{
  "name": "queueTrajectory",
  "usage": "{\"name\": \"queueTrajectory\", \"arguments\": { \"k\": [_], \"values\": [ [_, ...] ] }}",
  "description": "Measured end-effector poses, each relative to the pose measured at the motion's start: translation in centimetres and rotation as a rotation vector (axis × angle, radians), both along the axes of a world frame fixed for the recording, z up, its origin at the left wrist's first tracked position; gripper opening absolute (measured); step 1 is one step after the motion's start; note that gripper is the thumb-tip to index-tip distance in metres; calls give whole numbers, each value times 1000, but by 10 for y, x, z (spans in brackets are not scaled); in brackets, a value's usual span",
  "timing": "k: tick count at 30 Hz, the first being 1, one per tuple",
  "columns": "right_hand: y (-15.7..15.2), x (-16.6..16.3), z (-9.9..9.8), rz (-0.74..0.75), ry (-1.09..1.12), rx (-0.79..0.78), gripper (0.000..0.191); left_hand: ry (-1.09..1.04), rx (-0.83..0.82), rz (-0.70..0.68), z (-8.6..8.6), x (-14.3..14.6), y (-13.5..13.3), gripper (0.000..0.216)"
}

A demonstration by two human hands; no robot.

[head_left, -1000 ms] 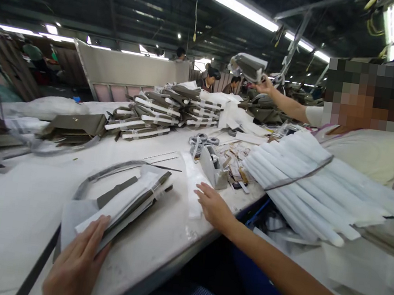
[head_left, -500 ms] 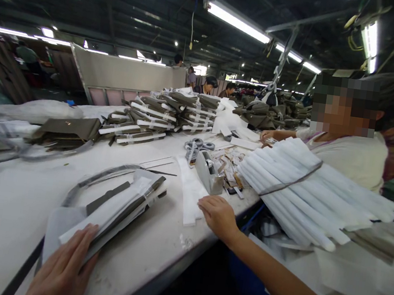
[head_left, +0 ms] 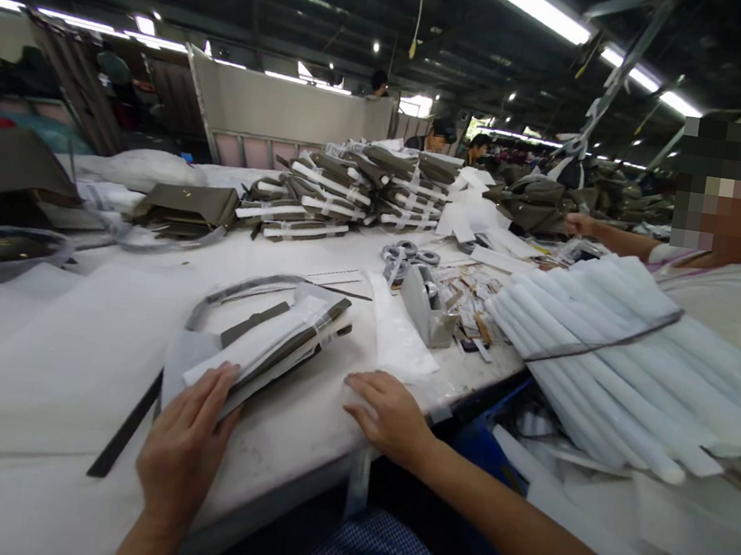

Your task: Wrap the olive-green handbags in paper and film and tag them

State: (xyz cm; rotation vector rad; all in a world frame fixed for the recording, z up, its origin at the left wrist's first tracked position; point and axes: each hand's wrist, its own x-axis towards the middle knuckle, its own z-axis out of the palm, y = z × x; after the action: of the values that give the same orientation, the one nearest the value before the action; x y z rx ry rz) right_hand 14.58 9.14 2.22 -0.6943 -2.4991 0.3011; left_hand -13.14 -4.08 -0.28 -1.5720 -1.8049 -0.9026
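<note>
Your left hand [head_left: 185, 444] flat, grip apart, on half-wrapped olive bundle [head_left: 269, 351] at bench [head_left: 295, 436] front; right hand [head_left: 386, 416] open, empty, by white paper strip [head_left: 396, 336]. Far stack of taped bundles [head_left: 348, 188] looks done; this one likely not

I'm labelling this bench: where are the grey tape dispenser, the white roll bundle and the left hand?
grey metal tape dispenser [head_left: 418, 307]: head view, sloped side.
tied bundle of white rolls [head_left: 590, 293]: head view, upper rolls.
left hand [head_left: 185, 444]: head view, back of hand.
</note>
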Motion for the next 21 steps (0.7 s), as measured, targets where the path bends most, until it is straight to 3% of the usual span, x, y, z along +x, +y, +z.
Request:
{"name": "queueTrajectory", "arguments": {
  "k": [4,7,11,14,18,21],
  "values": [
    [17,-21,-17,-2,-98,30,42,-24,12,20,1,0,-2,66],
    [34,-44,-13,98,-172,58,35,-35,19,32,2,0,-3,66],
    [68,-80,0,189,-216,-152,25,-28,22,19,3,0,-3,66],
    [92,-100,0,183,-164,-305,34,-33,35,22,4,0,-3,65],
    [107,-104,3,134,-49,-389,55,-67,78,69,4,-1,-4,65],
    [101,-88,12,80,68,-390,60,-92,102,85,4,-1,-6,66]
  ]
}}
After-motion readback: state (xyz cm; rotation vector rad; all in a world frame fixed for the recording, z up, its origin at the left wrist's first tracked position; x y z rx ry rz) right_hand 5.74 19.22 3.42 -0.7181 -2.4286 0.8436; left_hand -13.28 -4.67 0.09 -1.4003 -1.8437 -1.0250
